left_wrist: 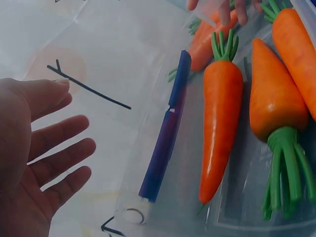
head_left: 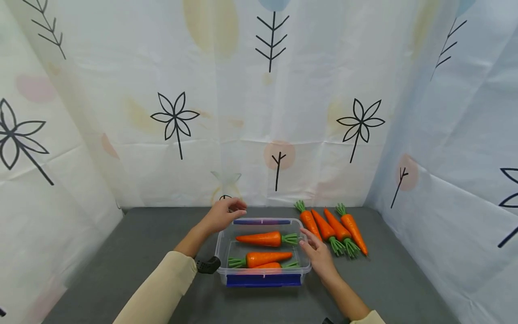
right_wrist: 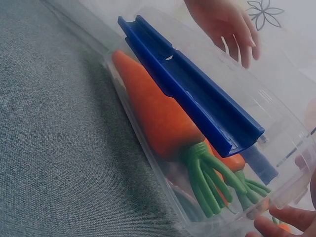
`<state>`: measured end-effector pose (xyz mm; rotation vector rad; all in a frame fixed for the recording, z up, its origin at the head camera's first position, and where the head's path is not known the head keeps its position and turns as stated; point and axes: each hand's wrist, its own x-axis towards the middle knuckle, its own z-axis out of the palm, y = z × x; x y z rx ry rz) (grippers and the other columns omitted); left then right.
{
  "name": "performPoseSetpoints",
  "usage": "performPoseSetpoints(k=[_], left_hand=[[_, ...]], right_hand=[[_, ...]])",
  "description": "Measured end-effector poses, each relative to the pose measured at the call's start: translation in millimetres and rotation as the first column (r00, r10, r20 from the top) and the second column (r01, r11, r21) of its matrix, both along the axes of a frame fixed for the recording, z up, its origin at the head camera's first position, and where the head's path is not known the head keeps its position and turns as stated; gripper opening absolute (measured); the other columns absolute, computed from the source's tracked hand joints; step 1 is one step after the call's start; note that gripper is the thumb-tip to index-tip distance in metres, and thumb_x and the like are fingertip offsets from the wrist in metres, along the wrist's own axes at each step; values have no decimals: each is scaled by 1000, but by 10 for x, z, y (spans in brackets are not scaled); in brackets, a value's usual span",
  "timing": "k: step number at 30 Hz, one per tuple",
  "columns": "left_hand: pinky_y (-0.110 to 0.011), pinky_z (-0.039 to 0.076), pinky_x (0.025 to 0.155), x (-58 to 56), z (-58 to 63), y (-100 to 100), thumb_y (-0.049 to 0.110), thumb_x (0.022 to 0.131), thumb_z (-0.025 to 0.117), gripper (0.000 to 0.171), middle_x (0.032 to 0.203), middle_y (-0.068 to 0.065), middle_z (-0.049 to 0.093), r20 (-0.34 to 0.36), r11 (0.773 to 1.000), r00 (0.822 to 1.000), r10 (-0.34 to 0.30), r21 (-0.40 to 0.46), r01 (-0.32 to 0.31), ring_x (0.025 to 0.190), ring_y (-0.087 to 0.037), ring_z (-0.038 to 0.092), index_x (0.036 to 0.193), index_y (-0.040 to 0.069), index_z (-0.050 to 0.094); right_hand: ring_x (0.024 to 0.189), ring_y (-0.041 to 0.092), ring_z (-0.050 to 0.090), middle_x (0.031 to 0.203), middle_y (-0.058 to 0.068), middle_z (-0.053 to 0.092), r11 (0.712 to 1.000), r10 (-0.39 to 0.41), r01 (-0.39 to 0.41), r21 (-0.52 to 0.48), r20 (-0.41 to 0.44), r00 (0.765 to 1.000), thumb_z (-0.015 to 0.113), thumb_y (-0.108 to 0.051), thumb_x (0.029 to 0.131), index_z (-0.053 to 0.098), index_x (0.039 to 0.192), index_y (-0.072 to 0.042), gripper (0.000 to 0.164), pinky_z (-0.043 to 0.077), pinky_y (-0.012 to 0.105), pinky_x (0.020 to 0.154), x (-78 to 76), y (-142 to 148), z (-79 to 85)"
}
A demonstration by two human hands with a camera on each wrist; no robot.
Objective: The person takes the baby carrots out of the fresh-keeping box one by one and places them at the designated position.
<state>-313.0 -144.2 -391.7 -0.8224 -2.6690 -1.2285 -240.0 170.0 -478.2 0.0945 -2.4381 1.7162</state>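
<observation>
Clear plastic box (head_left: 267, 271), rectangular, standing on a grey table (head_left: 154, 270), towards its far side; woven texture visible in the right wrist view. Surround: white cloth hangings (head_left: 226, 90) at left, back and right, creased, printed with black line flowers and twigs, plus pale pink, yellow and blue patches.

Orientation: box upright, long axis left to right. Blue front latch (head_left: 264, 281) along the near long side; blue rear latch (head_left: 262, 222) along the far one.

Contents, three carrots lying roughly parallel to the long axis. Rear carrot (head_left: 259, 239): tip left, greens right. Middle carrot (head_left: 269, 258): tip right, greens left. Front carrot (head_left: 269, 265): greens right, partly hidden at the near wall.

Beside the box, right: four loose carrots (head_left: 323, 225), side by side, slanting; outer two with greens at the far end, inner two with greens at the near end.

Left hand (head_left: 224, 214): at the far left corner, fingers slightly spread, holding nothing. Right hand (head_left: 317, 255): at the right end, thumb and fingers apart, loosely extended; contact with the rim cannot be told.
</observation>
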Motion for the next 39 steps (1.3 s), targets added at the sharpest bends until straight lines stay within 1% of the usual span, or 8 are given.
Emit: performPoseSetpoints(k=[5, 11, 18, 24, 31, 35, 38, 39], left_hand=[[-38, 51, 86, -14, -77, 111, 21, 97, 62, 24, 111, -6, 67, 108, 997, 991, -77, 15, 75, 100, -20, 63, 117, 9, 66], [-44, 48, 93, -15, -159, 233, 27, 96, 62, 38, 120, -8, 65, 277, 983, 951, -138, -75, 165, 110, -25, 60, 127, 5, 62], [-49, 42, 98, -42, -201, 388, 29, 95, 62, 43, 131, -14, 58, 369, 946, 924, -101, -251, 204, 121, -31, 52, 133, 9, 58], [-46, 43, 98, -110, -307, 462, 28, 94, 65, 42, 129, -11, 57, 444, 911, 895, -53, -345, 225, 116, -29, 54, 130, 6, 61], [-47, 43, 96, -93, -405, 485, 26, 89, 71, 39, 130, -10, 57, 440, 891, 898, 20, -416, 184, 117, -29, 52, 125, 11, 64], [-46, 52, 81, -44, -392, 485, 16, 87, 74, 41, 124, -12, 56, 515, 914, 855, 60, -373, 160, 98, -28, 58, 126, 10, 63], [-44, 56, 70, -17, -378, 487, 11, 86, 74, 41, 118, -12, 55, 579, 927, 812, 77, -341, 155, 85, -25, 57, 126, 10, 63], [-43, 56, 68, -13, -376, 490, 11, 86, 74, 40, 117, -11, 55, 584, 926, 808, 76, -343, 160, 84, -23, 57, 125, 11, 63]], right_hand=[[92, 28, 56, 111, 18, 60, 1000, -13, 12, 11, 8, 1000, 60, -16, 97, 56, 138, -13, 41, 44, 34, 71, -4, -8, 4], [95, 28, 57, 112, 19, 60, 999, -20, 20, 28, 6, 1000, 60, -16, 97, 56, 138, -12, 41, 45, 35, 73, -7, -9, 8], [108, 31, 55, 124, 21, 57, 999, -26, 25, 24, 21, 999, 60, -18, 98, 54, 140, -13, 42, 45, 40, 81, 17, 7, 25], [97, 28, 59, 110, 14, 60, 1000, -20, 20, 7, 36, 999, 60, -18, 98, 53, 141, -12, 44, 44, 35, 74, 5, -3, 15], [94, 25, 60, 107, 13, 62, 1000, -22, 22, 16, 25, 999, 60, -17, 98, 54, 140, -12, 43, 46, 36, 74, 19, -17, 24], [96, 26, 61, 108, 14, 62, 1000, -18, 18, 14, 16, 1000, 60, -18, 98, 54, 140, -12, 43, 47, 37, 76, 24, -21, 36], [97, 27, 60, 111, 15, 61, 999, -23, 22, 26, 13, 1000, 60, -19, 98, 55, 139, -12, 43, 47, 37, 77, 20, -20, 32], [98, 27, 59, 112, 16, 61, 999, -25, 25, 33, 12, 1000, 60, -19, 97, 55, 139, -12, 42, 47, 37, 77, 19, -18, 29]])
